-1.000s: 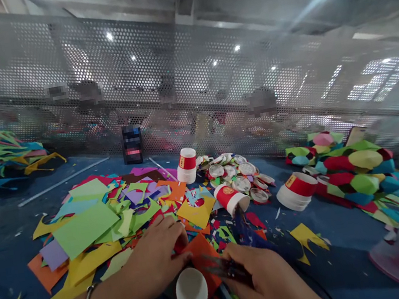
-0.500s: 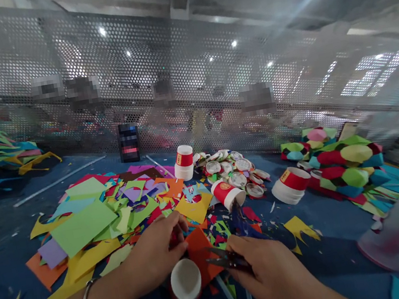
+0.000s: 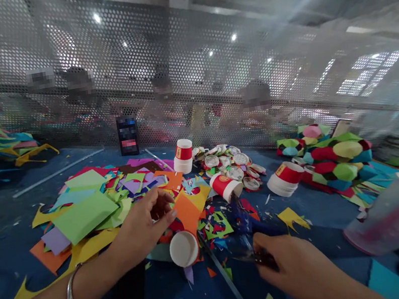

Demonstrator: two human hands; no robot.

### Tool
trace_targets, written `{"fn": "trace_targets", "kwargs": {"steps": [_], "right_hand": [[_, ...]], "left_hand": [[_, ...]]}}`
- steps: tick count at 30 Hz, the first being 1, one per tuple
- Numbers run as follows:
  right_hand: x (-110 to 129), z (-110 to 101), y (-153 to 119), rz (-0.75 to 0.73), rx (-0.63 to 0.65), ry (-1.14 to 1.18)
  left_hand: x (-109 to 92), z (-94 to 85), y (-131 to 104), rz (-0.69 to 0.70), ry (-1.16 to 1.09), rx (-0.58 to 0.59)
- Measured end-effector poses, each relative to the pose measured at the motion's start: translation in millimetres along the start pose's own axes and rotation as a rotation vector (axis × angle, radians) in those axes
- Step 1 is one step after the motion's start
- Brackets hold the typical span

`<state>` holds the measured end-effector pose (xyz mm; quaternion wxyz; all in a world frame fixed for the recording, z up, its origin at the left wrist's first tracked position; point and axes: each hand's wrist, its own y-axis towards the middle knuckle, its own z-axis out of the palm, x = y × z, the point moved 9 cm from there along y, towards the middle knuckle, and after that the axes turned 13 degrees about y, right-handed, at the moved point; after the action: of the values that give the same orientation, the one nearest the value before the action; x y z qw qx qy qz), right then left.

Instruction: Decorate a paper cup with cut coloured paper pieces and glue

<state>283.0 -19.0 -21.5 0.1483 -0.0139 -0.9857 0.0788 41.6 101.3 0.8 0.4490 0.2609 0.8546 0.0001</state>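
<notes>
My left hand (image 3: 149,216), with a silver bangle at the wrist, hovers over the paper pile; its fingers are curled but apart, and nothing shows between them. Just past its fingertips lies a piece of orange paper (image 3: 188,213). Below them is a white paper cup (image 3: 184,249), its mouth facing me. My right hand (image 3: 289,262) is closed around dark-handled scissors (image 3: 253,257), whose blades point left and are blurred. A red and white paper cup (image 3: 225,187) lies tipped over beyond, with a dark blue tool (image 3: 242,216) near its mouth.
Coloured paper sheets (image 3: 86,214) cover the left middle. Stacked cups (image 3: 285,179), a heap of round discs (image 3: 232,164) and coloured paper shapes (image 3: 338,157) stand farther back. At right is a translucent container (image 3: 387,220). A phone (image 3: 128,136) leans on perforated mesh (image 3: 203,77); people are behind it.
My left hand has moved up and left, and the orange paper now lies higher on the pile, beyond its fingers. My right hand has drawn the scissors to the right, away from the paper.
</notes>
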Motion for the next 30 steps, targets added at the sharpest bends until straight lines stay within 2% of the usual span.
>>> {"fn": "trace_targets", "kwargs": {"steps": [3, 6, 9, 12, 14, 17, 20, 22, 26, 30], "right_hand": [[-9, -2, 4, -0.012, 0.008, -0.039], [-18, -7, 9, -0.002, -0.019, -0.044], [-22, -13, 13, -0.008, -0.031, 0.002], [-30, -16, 11, 0.0, -0.043, 0.079], [-44, -19, 6, 0.043, -0.074, 0.094], [-78, -22, -7, 0.168, -0.143, 0.087], [-110, -23, -20, 0.295, -0.201, 0.098], [-121, -24, -24, 0.34, -0.212, 0.102], [-115, -33, -14, 0.253, -0.242, 0.083], [-101, -40, 3, 0.087, -0.245, 0.065]], "left_hand": [[7, -5.5, 1, -0.043, -0.132, -0.034], [16, -2.7, 4, -0.096, -0.22, -0.015], [21, -0.8, 6, -0.108, -0.152, 0.006], [21, -7.9, 6, -0.066, 0.004, -0.029], [20, -12.5, 6, -0.033, 0.071, -0.044], [20, -14.1, 5, -0.015, 0.141, -0.027], [19, -11.8, 7, -0.025, 0.197, -0.009], [18, -8.3, 8, -0.025, 0.213, 0.005], [17, -3.5, 8, 0.003, 0.271, 0.023], [1, -11.0, 8, 0.153, 0.54, -0.049]]}}
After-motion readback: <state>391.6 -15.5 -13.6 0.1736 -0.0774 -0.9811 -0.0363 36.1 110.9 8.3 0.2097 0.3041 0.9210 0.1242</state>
